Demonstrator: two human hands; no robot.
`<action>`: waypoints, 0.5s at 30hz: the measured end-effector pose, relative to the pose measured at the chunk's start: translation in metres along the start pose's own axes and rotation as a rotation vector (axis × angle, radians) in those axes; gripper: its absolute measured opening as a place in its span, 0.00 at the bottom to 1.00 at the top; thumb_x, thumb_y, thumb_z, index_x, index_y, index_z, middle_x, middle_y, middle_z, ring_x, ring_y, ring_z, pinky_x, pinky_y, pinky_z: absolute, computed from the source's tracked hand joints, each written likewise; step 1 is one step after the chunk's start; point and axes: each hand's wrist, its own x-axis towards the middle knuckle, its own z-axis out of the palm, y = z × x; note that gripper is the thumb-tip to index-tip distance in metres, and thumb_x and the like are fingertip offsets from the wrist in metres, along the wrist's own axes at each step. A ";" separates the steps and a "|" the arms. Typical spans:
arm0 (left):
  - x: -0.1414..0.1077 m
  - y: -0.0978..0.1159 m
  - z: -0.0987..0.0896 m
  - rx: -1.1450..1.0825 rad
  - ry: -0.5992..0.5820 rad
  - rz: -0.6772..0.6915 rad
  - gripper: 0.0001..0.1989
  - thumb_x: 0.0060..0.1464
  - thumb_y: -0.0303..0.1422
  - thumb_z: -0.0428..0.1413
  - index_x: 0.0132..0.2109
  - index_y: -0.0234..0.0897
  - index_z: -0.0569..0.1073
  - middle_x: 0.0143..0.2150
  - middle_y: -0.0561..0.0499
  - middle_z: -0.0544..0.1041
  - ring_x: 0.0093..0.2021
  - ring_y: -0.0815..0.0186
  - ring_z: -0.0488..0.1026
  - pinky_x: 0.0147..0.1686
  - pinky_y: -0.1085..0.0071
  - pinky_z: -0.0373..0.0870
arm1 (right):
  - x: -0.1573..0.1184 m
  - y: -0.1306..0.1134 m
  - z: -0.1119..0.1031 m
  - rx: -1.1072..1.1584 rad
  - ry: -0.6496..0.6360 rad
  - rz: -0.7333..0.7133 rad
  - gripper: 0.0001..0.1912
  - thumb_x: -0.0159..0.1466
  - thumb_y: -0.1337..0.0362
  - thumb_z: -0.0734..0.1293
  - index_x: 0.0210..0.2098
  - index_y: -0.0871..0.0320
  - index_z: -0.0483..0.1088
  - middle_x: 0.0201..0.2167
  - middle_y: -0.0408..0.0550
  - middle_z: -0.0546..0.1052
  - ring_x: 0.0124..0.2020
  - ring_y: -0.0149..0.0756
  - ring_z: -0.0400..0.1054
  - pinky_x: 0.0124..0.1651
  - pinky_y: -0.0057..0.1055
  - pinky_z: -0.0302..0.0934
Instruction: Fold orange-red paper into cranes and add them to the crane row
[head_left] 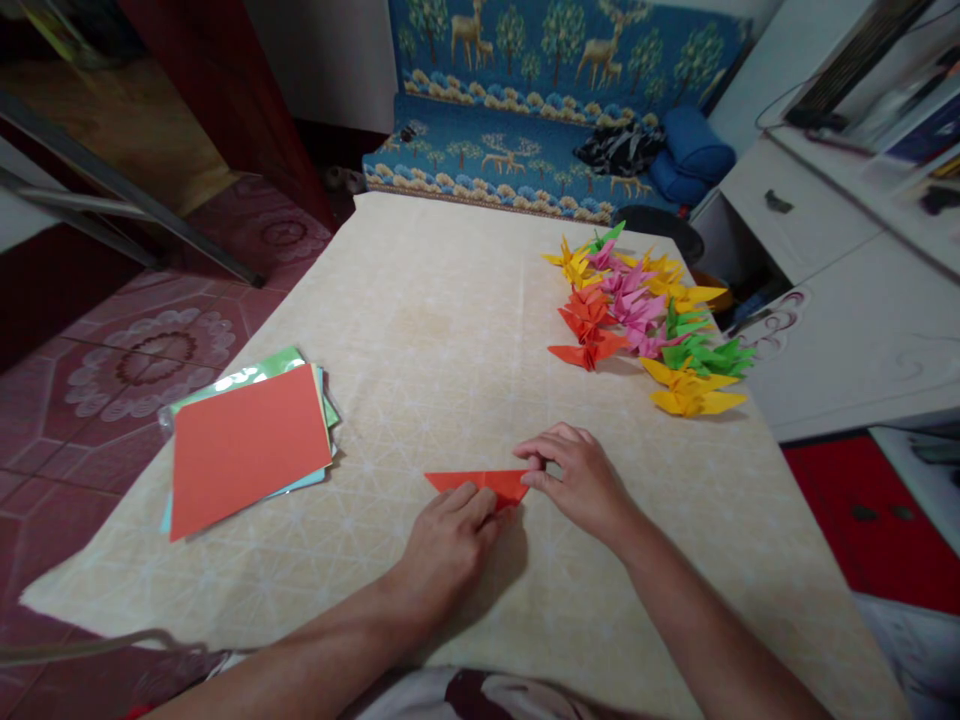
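Note:
A folded orange-red sheet of paper [501, 484] lies near the table's front edge, its long straight edge facing away from me and its two ends pointed. My left hand [454, 535] rests on its near side with curled fingers pressing it down, hiding much of the lower part. At the paper's right corner is my right hand [574, 475], thumb and index finger closed around the tip. The paper's underside is hidden from view.
Left on the table [442, 370] sits a stack of coloured paper [251, 450], orange sheet on top, over a green plastic-wrapped pack [247, 375]. Several folded paper cranes [637, 310] in yellow, pink, green and orange cluster at the back right. A blue patterned sofa [525, 130] stands behind.

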 end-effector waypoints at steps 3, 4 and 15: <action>0.002 -0.002 0.002 -0.002 -0.015 -0.012 0.10 0.62 0.31 0.50 0.45 0.39 0.75 0.31 0.51 0.72 0.31 0.66 0.66 0.28 0.71 0.63 | 0.000 -0.003 0.000 -0.032 0.008 0.029 0.12 0.55 0.68 0.73 0.39 0.49 0.73 0.31 0.39 0.78 0.40 0.37 0.67 0.46 0.36 0.55; 0.002 -0.002 0.002 -0.004 -0.022 -0.012 0.10 0.62 0.31 0.51 0.46 0.39 0.75 0.32 0.51 0.73 0.32 0.65 0.66 0.28 0.71 0.63 | -0.001 -0.004 0.001 -0.036 0.009 0.040 0.12 0.55 0.68 0.72 0.38 0.49 0.73 0.31 0.39 0.77 0.40 0.37 0.67 0.46 0.36 0.55; -0.006 -0.003 -0.002 0.026 -0.037 0.021 0.13 0.61 0.29 0.50 0.51 0.38 0.74 0.51 0.47 0.77 0.37 0.64 0.69 0.33 0.67 0.68 | -0.010 -0.009 0.010 -0.063 0.167 0.258 0.13 0.56 0.74 0.66 0.39 0.53 0.69 0.31 0.42 0.75 0.39 0.38 0.66 0.45 0.36 0.54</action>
